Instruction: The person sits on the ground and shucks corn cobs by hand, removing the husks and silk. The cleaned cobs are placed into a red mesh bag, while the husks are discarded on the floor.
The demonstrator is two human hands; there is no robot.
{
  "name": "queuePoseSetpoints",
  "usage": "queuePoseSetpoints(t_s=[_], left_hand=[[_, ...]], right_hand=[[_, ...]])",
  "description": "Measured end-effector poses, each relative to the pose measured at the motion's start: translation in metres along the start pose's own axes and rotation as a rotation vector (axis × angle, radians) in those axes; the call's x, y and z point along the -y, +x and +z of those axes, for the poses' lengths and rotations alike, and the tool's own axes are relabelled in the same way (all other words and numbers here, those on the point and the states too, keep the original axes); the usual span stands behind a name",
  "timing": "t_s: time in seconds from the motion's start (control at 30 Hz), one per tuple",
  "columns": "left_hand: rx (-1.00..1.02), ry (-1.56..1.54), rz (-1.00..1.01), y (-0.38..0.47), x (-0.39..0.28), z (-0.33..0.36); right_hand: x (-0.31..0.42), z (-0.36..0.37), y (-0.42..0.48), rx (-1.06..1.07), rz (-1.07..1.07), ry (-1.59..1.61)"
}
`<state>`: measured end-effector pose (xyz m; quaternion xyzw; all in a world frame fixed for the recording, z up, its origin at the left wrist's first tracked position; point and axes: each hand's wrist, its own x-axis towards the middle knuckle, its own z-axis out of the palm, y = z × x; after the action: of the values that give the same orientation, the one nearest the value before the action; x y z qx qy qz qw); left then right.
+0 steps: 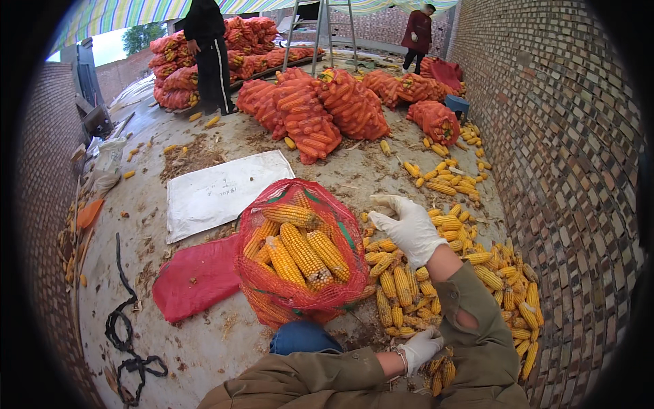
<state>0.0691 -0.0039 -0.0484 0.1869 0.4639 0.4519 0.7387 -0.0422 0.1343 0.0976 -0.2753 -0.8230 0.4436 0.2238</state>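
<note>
My right hand, in a white glove, hovers just right of a red mesh sack with fingers curved and apart, holding nothing. Beneath my right forearm, my left hand, also gloved, reaches across to the corn pile; its fingertips are partly hidden, so I cannot tell whether it grips a cob. The upright red mesh sack stands before me with its mouth wide, full nearly to the rim with corn cobs. Loose corn cobs lie heaped to its right. My knee, in blue jeans, is against the sack's near side.
A folded red mesh sack and a white woven sack lie to the left, near a black strap. Filled corn sacks and a stepladder stand ahead. Two people are farther back. A brick wall bounds the right.
</note>
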Motion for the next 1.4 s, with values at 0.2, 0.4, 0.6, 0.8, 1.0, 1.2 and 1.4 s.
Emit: queuePoseSetpoints(t_s=[0.2, 0.4, 0.6, 0.8, 1.0, 1.2, 1.4], left_hand=[[0.004, -0.023, -0.036, 0.0, 0.0, 0.005], [-0.068, -0.03, -0.04, -0.003, 0.0, 0.003], [-0.174, 0.044, -0.108, 0.011, 0.004, 0.006], [-0.155, -0.012, -0.204, 0.021, 0.001, 0.007], [-0.185, -0.041, -0.25, 0.03, -0.004, 0.004], [-0.085, -0.029, -0.185, 0.037, 0.013, -0.007], [-0.248, -0.013, -0.051, 0.047, 0.022, -0.012]], right_hand=[[-0.093, -0.103, -0.101, -0.39, 0.227, 0.164], [-0.271, -0.155, -0.195, -0.697, 0.603, 0.368], [-0.376, -0.109, -0.208, -0.516, 1.052, -0.468], [-0.391, -0.087, -0.106, -0.402, 0.668, -0.747], [-0.416, -0.097, -0.024, 0.095, 0.677, -1.2], [-0.485, -0.098, -0.031, 0.01, 0.828, -1.032], [-0.39, -0.099, -0.104, 0.085, 0.456, -0.849]])
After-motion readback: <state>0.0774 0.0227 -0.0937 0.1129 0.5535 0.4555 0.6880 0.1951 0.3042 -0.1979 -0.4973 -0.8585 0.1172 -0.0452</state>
